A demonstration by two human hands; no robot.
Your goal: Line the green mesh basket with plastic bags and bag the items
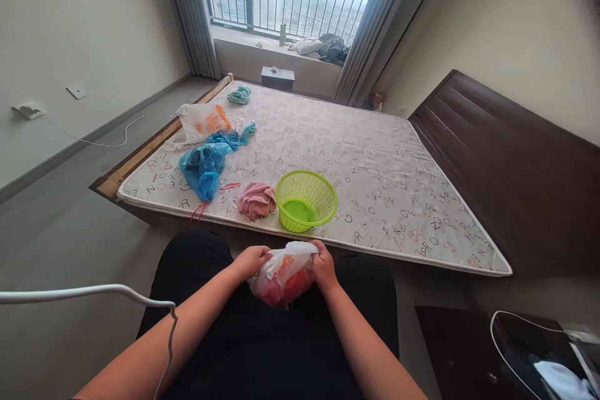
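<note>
A thin white plastic bag with orange print hangs over my lap, and something red shows through its lower part. My left hand grips the bag's left edge with closed fingers. On the other side my right hand pinches its upper right edge. What the red contents are, I cannot make out. Just beyond my hands, a lime-green plastic basket stands upright near the mattress edge, with no items visible inside. Against its left side lies a crumpled pink cloth.
On the patterned mattress lie a blue plastic bag, a white-and-orange bag and a teal cloth bundle. A dark headboard rises at right. A white cable crosses my left arm. A dark cabinet stands lower right.
</note>
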